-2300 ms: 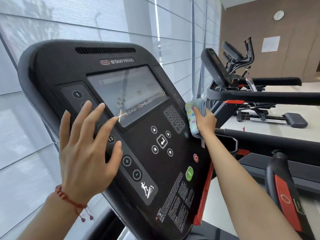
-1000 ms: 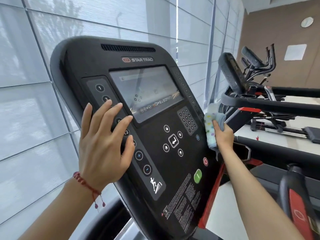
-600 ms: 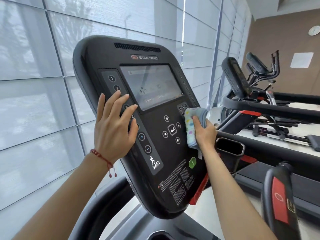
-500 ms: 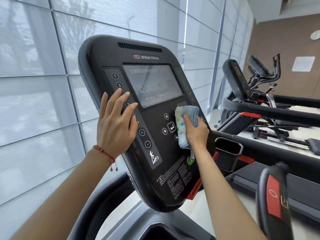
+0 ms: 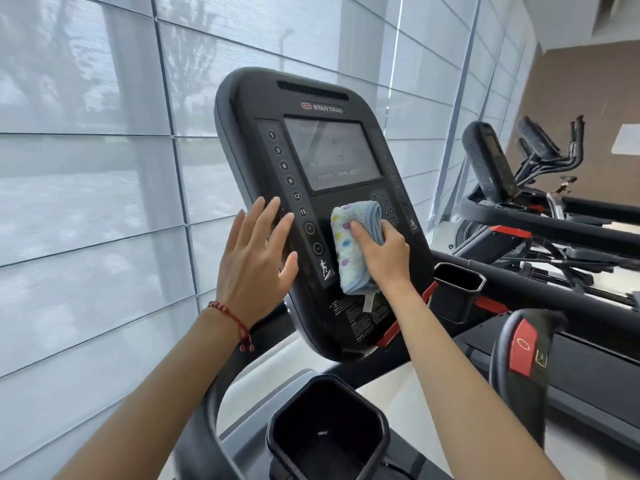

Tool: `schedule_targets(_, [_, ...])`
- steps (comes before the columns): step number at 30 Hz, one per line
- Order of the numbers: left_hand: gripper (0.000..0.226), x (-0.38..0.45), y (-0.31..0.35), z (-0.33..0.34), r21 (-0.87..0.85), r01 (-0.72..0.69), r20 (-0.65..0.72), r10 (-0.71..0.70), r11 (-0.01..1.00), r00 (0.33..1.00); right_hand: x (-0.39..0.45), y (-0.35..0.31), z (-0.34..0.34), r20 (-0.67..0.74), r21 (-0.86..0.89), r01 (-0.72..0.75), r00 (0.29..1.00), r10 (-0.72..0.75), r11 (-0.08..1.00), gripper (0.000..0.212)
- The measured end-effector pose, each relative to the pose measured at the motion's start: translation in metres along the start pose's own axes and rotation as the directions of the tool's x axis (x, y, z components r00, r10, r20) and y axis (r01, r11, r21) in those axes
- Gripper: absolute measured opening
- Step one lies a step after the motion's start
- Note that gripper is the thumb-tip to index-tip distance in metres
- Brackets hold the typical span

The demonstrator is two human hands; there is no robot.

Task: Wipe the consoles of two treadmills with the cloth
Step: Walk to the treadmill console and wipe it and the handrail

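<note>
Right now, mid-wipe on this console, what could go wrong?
1. The folded pale-blue spotted terry cloth under the right hand covers the centre buttons of the black Star Trac treadmill console, whose screen seems faintly lit; pressure might trigger a key.
2. The left hand lies flat beside the numbered keys and could bump them.
3. The second treadmill console looks untouched.

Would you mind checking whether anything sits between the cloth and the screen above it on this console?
Nothing visible does. The right hand presses the cloth on the console just below the screen, and the panel between them is bare. The left hand rests flat off to the side, over the numbered buttons.
</note>
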State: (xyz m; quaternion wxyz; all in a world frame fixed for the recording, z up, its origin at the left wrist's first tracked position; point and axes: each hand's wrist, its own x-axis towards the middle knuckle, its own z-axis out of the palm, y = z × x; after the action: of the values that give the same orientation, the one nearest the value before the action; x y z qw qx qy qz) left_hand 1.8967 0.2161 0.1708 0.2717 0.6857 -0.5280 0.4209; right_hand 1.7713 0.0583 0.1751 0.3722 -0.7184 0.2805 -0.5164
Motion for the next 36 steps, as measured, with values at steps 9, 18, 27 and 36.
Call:
schedule_targets(9, [0.051, -0.059, -0.017, -0.048, -0.033, -0.001, 0.083, 0.004, 0.999, 0.997, -0.064, -0.048, 0.003, -0.002, -0.038, -0.015, 1.000, 0.015, 0.999, 0.025])
schedule_targets(18, [0.052, -0.124, -0.048, -0.109, -0.153, -0.015, 0.131, 0.036, 0.988, 0.991, -0.168, -0.101, 0.010, -0.118, -0.022, -0.076, 0.990, 0.073, 0.997, 0.024])
schedule_targets(27, [0.052, -0.210, -0.042, -0.155, -0.283, -0.037, 0.195, 0.095, 0.958, 0.976, -0.308, -0.125, -0.006, -0.227, 0.002, -0.189, 0.956, 0.184, 0.982, 0.015])
schedule_targets(36, [0.049, -0.317, 0.015, -0.186, -0.405, 0.000, 0.308, 0.137, 0.914, 0.942, -0.442, -0.100, -0.031, -0.291, 0.019, -0.379, 0.883, 0.368, 0.925, 0.016])
